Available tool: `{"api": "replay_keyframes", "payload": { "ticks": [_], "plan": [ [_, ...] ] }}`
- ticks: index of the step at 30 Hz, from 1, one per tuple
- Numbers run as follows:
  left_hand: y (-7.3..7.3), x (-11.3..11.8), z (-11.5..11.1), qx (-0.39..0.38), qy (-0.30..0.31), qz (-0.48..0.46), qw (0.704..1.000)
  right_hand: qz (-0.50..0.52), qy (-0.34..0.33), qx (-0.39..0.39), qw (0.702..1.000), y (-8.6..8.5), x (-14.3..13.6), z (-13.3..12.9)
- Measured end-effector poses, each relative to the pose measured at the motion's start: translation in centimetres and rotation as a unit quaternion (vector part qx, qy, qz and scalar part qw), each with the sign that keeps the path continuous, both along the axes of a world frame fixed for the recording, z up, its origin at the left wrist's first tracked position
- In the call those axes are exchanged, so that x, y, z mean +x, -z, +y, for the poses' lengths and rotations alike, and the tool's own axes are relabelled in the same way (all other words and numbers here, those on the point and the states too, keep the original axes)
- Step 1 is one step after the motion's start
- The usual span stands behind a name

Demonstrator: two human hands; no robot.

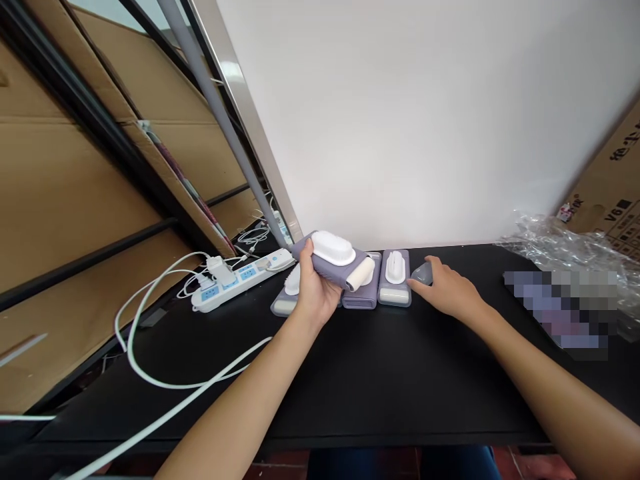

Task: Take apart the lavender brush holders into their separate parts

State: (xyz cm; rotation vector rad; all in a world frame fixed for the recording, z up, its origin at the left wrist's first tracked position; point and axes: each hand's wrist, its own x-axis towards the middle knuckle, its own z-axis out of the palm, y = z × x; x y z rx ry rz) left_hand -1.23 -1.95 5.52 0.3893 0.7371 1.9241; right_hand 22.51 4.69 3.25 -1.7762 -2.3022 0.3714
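My left hand (320, 293) is closed around a purple pack (325, 267), lifted above the table and tilted. On top of the pack sits a white oval brush-like piece (334, 248), and a cream roll (360, 273) lies along its right end. Under and beside it, similar purple packs rest on the table, one (395, 293) with a white oval brush facing up and a cream roll at its near end. Just right of that pack, my right hand (453, 290) grips a small grey translucent piece (423, 273) between thumb and fingers; its exact kind is unclear.
A white power strip (245, 277) with plugs and looping white cables (165, 383) lies on the left of the black table (380, 393). Toward the right are a blurred-out flat object (560, 310), crumpled clear plastic (595, 247) and a cardboard box (610, 193). A white wall stands behind.
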Motion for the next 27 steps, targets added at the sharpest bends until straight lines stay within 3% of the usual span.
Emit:
{"api": "replay_keyframes", "payload": {
  "ticks": [4,6,9,14,22,27],
  "plan": [
    [0.4,0.8,-0.2,-0.001,0.019,-0.002,1.0,-0.023,-0.051,-0.003,0.998,-0.1,0.9,0.4],
    [0.7,1.1,-0.1,-0.001,0.033,0.003,0.999,-0.014,-0.091,0.055,0.994,-0.3,0.7,0.1],
    [1.1,1.6,-0.2,0.001,0.051,0.013,0.999,0.072,-0.202,0.147,0.966,-0.5,-0.2,-1.3],
    [1.2,2.6,-0.8,-0.016,0.057,0.013,0.998,0.192,-0.312,0.156,0.917,0.4,-2.2,-4.2],
    [1.2,3.7,-1.4,-0.024,0.046,0.036,0.998,0.199,-0.279,0.172,0.924,1.2,-2.6,-4.8],
    [1.6,3.5,-1.2,-0.025,0.046,0.042,0.998,0.204,-0.292,0.173,0.918,1.0,-2.5,-4.5]
  ]
}}
